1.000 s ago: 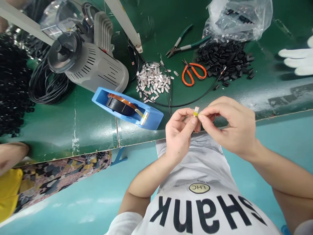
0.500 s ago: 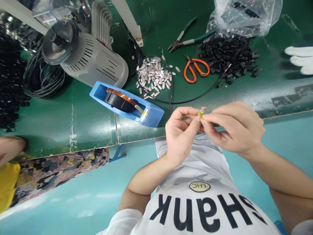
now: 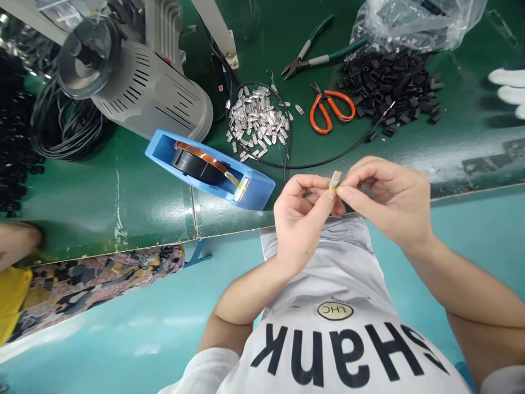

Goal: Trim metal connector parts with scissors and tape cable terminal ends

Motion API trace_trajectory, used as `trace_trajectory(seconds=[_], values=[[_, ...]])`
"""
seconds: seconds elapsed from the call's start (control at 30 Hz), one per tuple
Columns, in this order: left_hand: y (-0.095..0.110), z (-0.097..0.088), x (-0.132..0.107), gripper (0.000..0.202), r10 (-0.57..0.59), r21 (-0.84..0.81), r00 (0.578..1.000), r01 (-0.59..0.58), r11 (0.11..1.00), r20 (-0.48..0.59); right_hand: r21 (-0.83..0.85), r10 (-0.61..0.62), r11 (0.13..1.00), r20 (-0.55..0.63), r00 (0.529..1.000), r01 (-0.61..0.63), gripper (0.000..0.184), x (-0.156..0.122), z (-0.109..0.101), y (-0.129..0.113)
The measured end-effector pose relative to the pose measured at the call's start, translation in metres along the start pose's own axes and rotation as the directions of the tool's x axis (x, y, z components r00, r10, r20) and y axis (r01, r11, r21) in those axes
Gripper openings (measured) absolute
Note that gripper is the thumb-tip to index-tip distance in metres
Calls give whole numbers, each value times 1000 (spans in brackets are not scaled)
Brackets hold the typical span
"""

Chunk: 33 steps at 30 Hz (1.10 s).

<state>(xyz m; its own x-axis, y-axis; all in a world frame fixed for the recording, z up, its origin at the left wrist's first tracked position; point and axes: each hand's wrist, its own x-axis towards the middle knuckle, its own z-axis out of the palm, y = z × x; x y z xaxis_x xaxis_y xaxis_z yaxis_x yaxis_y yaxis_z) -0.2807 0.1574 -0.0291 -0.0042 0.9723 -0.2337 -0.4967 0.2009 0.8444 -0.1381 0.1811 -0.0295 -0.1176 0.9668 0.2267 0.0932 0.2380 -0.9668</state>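
Just over the table's front edge, my left hand [image 3: 301, 221] pinches a small metal USB plug [image 3: 336, 176] between thumb and fingertips. The plug's flat metal end points up and away from me. A bit of yellow tape [image 3: 333, 186] sits at its lower end. On the plug's right side, my right hand [image 3: 389, 200] is closed, thumb and index finger pressed at the taped part. Whether those fingertips grip the tape or the metal is hidden. Left of my hands stands a blue tape dispenser [image 3: 258, 189] with an amber roll [image 3: 205, 157].
Behind my hands lie a pile of metal plugs [image 3: 258, 117], a black cable [image 3: 324, 164], orange-handled cutters [image 3: 322, 117], green-handled pliers [image 3: 305, 60] and black plastic shells [image 3: 394, 82] beside a plastic bag [image 3: 422, 27]. A grey machine [image 3: 151, 93] stands left. Another person's arm [image 3: 16, 243] rests far left.
My right hand has turned and its fingers have shifted slightly at the plug's taped end. The plug has tilted so its flat face shows more. The view has moved a little.
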Motion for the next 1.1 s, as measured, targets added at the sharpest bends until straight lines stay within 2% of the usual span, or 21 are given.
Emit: trace_trajectory(seconds=[0.27,0.57,1.1], values=[[0,0,0,24,-18,10,1000,18,1000,-13,-29,22,999,-9,1000,-23,14,2,2,-2],[-1,-1,-1,18,-5,-34,1000,6,999,9,33,67,997,-29,997,-66,12,0,7,-2],[1,-1,-1,22,-13,30,1000,14,999,-4,28,131,991,-89,987,-129,12,-3,12,-3]])
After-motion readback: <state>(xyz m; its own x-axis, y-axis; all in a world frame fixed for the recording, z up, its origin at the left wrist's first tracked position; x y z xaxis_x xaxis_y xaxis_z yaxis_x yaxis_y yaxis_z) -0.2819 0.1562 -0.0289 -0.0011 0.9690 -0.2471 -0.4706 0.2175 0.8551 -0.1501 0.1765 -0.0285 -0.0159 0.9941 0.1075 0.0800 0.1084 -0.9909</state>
